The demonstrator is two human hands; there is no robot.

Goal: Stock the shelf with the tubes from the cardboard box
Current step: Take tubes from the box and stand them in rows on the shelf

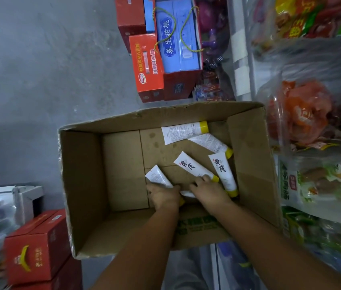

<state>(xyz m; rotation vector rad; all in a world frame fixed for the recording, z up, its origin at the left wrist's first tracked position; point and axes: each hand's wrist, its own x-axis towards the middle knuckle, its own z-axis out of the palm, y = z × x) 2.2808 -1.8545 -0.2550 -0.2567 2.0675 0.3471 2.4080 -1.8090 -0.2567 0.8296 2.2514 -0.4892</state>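
- Down inside the cardboard box [81, 185], the left grip [163, 195] is clenched round a white tube [158, 177]. The tube's flat end sticks out past the fingers and a bit of yellow cap shows at the wrist side.
- Just beside it, the right grip [209, 190] lies over the cap end of a lettered tube [192, 167], fingers curled on it. Whether they actually clasp it cannot be told.
- Between the two grips a sliver of another white tube [187, 193] shows on the box bottom.
- Touching the right grip's outer side, a second lettered tube [224, 174] lies with its yellow cap toward the near wall.
- Further in, two tubes lie label-down, one by the far wall [184, 132] and one angled beneath it [209, 142].
- To the right of the box stands the shelf [242, 59], holding bagged goods [307, 114].
- On the grey floor [40, 70] beyond the box sit red cartons [148, 65] and a blue gift box [178, 38]; another red carton [38, 243] stands near left.
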